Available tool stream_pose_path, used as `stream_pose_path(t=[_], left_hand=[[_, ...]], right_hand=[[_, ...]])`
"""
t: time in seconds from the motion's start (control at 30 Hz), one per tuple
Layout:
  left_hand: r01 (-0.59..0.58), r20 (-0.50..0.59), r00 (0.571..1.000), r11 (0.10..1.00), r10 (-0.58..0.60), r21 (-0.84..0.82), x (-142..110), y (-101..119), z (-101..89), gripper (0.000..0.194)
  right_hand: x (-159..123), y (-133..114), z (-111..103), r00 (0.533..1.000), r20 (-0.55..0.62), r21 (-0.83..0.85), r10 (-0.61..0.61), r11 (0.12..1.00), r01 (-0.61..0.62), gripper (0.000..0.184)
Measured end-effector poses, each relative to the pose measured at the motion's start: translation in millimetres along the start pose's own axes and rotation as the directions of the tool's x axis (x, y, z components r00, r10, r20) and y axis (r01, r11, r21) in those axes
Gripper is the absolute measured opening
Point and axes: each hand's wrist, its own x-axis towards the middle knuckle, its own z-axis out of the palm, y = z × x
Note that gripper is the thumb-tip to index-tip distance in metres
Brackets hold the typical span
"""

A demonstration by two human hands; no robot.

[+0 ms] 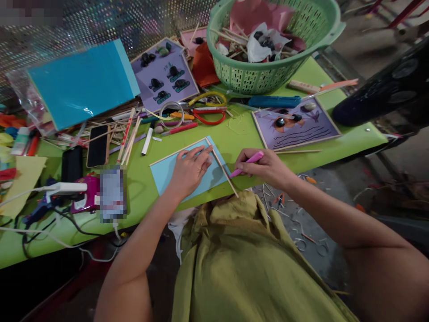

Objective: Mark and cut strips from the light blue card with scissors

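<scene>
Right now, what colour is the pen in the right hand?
Pink; the pen shows best in the head view.

Card [164, 176] lt blue; sticks [220, 163] on it pale tan. Marker [254, 158] pink. Worktop [139, 185] lime grn, plain. Basket [261, 77] paler grn w/ rows of slots. Packet [83, 85] bright blue w/ lighter strip at R edge. Upper framed pic [149, 95] purple w/ blk + grn stones; R framed pic [291, 134] also purple, w/ orange patch + blk wavy lines. Scissors handles: one yellow [211, 93], other red [217, 122]. Cutter [275, 102] blue. Adapter [83, 195] magenta/wht. Paper sheet [27, 179] pale yel. Garment [234, 264] plain olive grn.
</scene>
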Motion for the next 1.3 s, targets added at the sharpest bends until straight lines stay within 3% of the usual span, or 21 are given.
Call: stream_pose_path(t=[1.0,1.13,1.3], left_hand=[[-0.02,-0.004,1.0,0.999,0.02,-0.041,0.1,-0.2,-0.2,0.054],[-0.037,-0.05,0.998,0.998,0.035,-0.049,-1.7,-1.1,0.2,0.05],[-0.012,-0.16,0.987,0.996,-0.003,-0.094,-4.2,-3.6,-2.1,0.045]], right_hand=[[-3.8,3.1,-0.6,1.0,-0.01,0.043,-0.014,0.999,0.014,0.026],[-1.2,-0.2,-3.7,0.998,-0.034,0.104,-0.059,0.993,0.063,0.022],[9.8,-12.1,-1.5,0.971,-0.169,0.232,-0.169,0.951,0.206,0.021]])
